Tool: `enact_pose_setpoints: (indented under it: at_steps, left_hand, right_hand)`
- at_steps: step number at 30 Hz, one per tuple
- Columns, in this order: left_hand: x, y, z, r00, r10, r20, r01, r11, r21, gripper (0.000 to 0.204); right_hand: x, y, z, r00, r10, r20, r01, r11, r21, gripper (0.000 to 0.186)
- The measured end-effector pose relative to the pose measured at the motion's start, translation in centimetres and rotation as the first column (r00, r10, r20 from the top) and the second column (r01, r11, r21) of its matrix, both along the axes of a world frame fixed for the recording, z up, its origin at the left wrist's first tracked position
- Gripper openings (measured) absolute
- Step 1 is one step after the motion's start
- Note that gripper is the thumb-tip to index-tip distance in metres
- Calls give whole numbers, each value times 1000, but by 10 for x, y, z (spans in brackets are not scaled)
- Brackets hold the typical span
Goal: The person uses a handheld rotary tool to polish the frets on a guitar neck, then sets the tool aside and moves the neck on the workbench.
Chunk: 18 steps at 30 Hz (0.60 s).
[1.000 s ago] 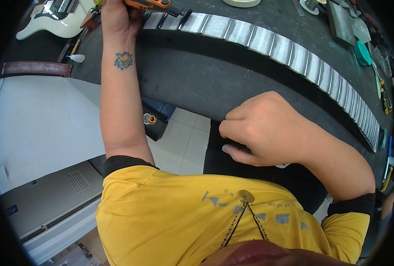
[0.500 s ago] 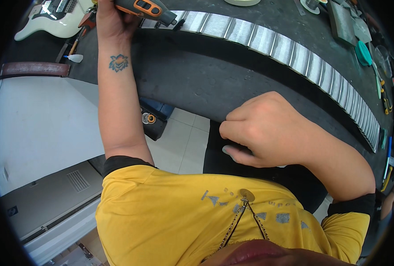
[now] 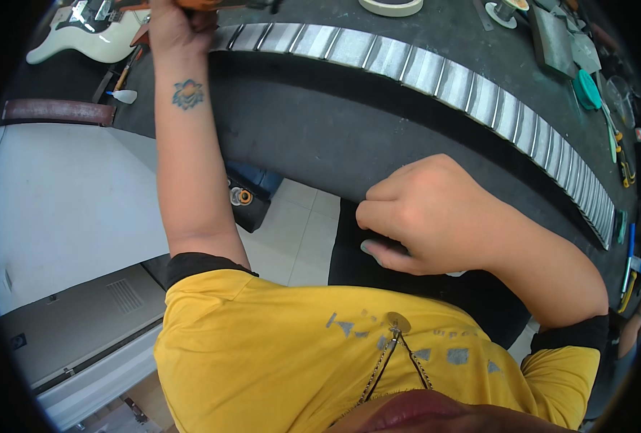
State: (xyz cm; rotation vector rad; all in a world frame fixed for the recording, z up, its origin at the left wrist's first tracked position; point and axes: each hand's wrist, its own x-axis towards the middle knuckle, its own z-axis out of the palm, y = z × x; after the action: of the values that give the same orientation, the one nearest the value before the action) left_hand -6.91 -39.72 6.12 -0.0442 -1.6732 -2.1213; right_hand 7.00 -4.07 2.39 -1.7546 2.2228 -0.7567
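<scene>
At the upper left, my left hand (image 3: 181, 27) is closed around a rotary tool (image 3: 203, 3); the tool's orange and grey body is partly cut off by the picture's top edge. Its dark tip is above the left end of a long strip that looks like a guitar neck (image 3: 389, 55), with silvery covering between its thin metal cross bars. The strip lies across the dark bench and bends toward the right in this view. My right hand (image 3: 428, 213) hovers by the bench's near edge, fingers curled in and thumb a little apart. Nothing shows in it.
A white electric guitar body (image 3: 93, 40) lies at the far left, near a brown curved bar (image 3: 57, 113). A roll of tape (image 3: 391, 6) and a wire spool (image 3: 504, 13) sit at the back. Along the right are a teal round item (image 3: 587, 90) and several hand tools.
My left hand has moved up with the rotary tool, whose tip has left the strip's surface and is mostly out of the picture. The right hand stays nearly still.
</scene>
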Motion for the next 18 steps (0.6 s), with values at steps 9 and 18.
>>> enact_pose_setpoints:
  at_steps: [9, 18]
  left_hand:
    - [5, -28, -9, 996, -52, -68, 57, 996, 68, 35]
    - [-6, -30, -11, 980, 165, -108, -146, 975, 168, 37]
  right_hand:
    - [0, 0, 2, 1000, 12, 23, -12, 1000, -3, 22]
    - [1, 0, 1, 1000, 1, 13, 0, 1000, -21, 20]
